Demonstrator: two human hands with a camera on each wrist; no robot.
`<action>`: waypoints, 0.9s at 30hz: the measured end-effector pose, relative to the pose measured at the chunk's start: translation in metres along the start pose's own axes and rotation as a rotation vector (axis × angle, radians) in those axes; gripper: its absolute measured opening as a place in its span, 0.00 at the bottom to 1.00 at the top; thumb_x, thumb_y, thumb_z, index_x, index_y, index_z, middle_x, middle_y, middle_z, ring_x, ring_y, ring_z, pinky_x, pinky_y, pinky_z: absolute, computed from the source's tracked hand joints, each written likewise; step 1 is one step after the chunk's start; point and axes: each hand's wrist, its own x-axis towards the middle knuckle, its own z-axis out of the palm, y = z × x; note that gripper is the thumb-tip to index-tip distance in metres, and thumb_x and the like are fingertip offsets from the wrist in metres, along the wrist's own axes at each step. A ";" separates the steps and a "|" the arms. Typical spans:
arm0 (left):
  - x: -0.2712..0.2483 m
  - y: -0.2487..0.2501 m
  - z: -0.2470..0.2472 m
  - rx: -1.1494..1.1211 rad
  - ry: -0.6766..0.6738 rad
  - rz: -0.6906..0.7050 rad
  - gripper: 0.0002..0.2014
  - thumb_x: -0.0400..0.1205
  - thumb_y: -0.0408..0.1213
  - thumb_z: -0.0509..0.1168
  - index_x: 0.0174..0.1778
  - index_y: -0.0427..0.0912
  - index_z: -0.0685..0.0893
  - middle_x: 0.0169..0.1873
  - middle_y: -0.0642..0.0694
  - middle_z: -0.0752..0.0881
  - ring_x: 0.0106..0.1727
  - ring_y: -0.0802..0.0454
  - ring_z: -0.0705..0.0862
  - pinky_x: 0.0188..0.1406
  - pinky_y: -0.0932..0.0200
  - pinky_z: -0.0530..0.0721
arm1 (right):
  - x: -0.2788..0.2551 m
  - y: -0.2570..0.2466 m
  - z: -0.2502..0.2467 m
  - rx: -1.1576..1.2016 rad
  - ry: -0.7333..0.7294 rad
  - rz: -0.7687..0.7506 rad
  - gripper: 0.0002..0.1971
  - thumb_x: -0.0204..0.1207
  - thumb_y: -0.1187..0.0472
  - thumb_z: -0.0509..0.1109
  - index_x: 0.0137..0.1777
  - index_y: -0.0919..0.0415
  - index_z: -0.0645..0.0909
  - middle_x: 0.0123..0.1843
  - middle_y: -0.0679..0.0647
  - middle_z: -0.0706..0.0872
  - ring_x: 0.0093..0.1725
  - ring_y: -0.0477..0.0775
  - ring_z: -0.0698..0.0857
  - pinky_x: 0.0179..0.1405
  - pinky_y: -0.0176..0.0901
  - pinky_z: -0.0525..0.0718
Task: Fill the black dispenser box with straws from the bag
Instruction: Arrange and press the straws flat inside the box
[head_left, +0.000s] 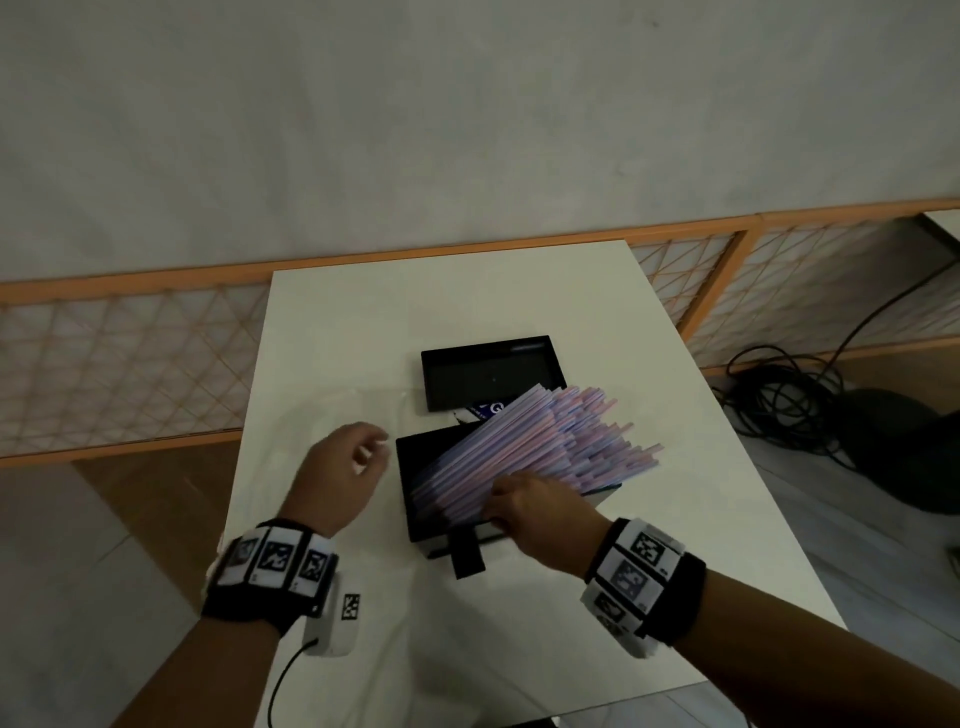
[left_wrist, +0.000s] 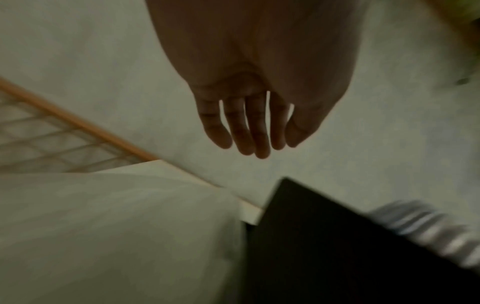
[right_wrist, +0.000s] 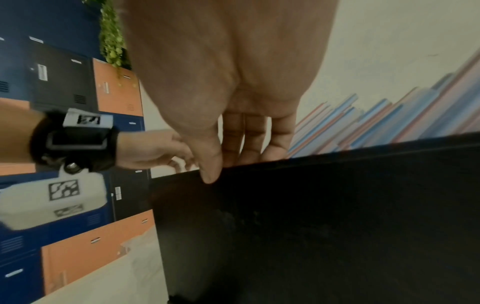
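**Pressing straws down into the open black box**

Standing against the far wall, a white table is carrying everything. An orange lattice screen is running along behind it, and black cables are lying coiled on the floor to the right.

The black dispenser box is sitting open near the table's middle, its lid lying flat just beyond it. A clear bag, hard to make out, is lying flat on the table left of the box.

The straws, a thick pink-and-blue bundle, are lying slanted in the box, their far ends fanning up and out past its right rim.

The right hand is resting on the near ends of the straws, fingers straight and flat, thumb reaching over the box's front edge. The left hand is hovering just left of the box, fingers loose and slightly curled, holding nothing.
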 end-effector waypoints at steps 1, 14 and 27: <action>0.001 0.015 0.006 -0.012 -0.048 0.053 0.06 0.77 0.33 0.69 0.49 0.41 0.85 0.39 0.50 0.83 0.40 0.51 0.81 0.37 0.72 0.74 | -0.003 -0.003 0.002 0.016 0.007 -0.017 0.11 0.76 0.69 0.64 0.55 0.61 0.85 0.52 0.59 0.86 0.53 0.60 0.83 0.55 0.53 0.83; 0.008 0.057 0.069 0.167 -0.570 0.106 0.47 0.66 0.49 0.77 0.78 0.50 0.58 0.70 0.43 0.70 0.70 0.46 0.73 0.72 0.48 0.74 | -0.044 0.055 -0.030 0.418 0.440 0.763 0.37 0.77 0.48 0.67 0.80 0.61 0.56 0.78 0.64 0.66 0.76 0.63 0.67 0.73 0.54 0.69; 0.011 0.062 0.080 0.286 -0.601 0.045 0.37 0.64 0.44 0.78 0.65 0.40 0.69 0.60 0.39 0.74 0.57 0.41 0.80 0.56 0.50 0.82 | -0.020 0.053 -0.038 0.517 0.582 0.686 0.21 0.77 0.52 0.69 0.67 0.60 0.76 0.64 0.59 0.79 0.54 0.51 0.79 0.55 0.39 0.74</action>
